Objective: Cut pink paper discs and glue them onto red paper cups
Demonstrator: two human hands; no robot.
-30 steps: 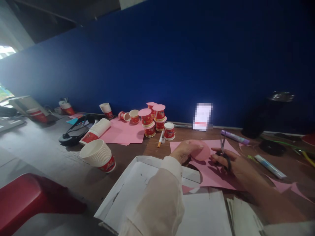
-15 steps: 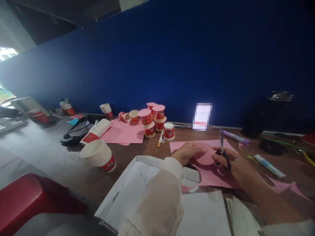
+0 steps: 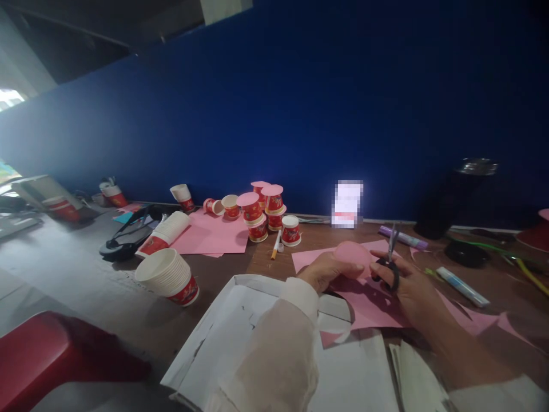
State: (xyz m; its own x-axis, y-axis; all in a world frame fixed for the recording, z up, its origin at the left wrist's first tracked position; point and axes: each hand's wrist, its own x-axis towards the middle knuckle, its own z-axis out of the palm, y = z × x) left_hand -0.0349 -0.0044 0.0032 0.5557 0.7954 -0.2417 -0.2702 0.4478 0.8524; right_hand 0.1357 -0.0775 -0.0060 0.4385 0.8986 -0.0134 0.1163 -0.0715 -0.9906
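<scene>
My left hand (image 3: 328, 269) pinches a round pink paper piece (image 3: 352, 253) and holds it up off the table. My right hand (image 3: 401, 280) grips black-handled scissors (image 3: 389, 260), blades pointing up and away beside the pink round. Both hands hover over a pink paper sheet (image 3: 369, 300) with a cut-out edge lying on the brown table. White sleeves cover both forearms.
White papers (image 3: 223, 343) lie in front of me. A stack of white cups (image 3: 169, 277) lies left, red cups (image 3: 263, 212) with pink lids stand behind on another pink sheet (image 3: 214, 232). Markers (image 3: 462, 286), a black flask (image 3: 446, 200) and a red stool (image 3: 55, 355) surround them.
My left hand lowered the pink round toward the sheet, then raised it again. The scissors tilted slightly right. The camera view shifted a little.
</scene>
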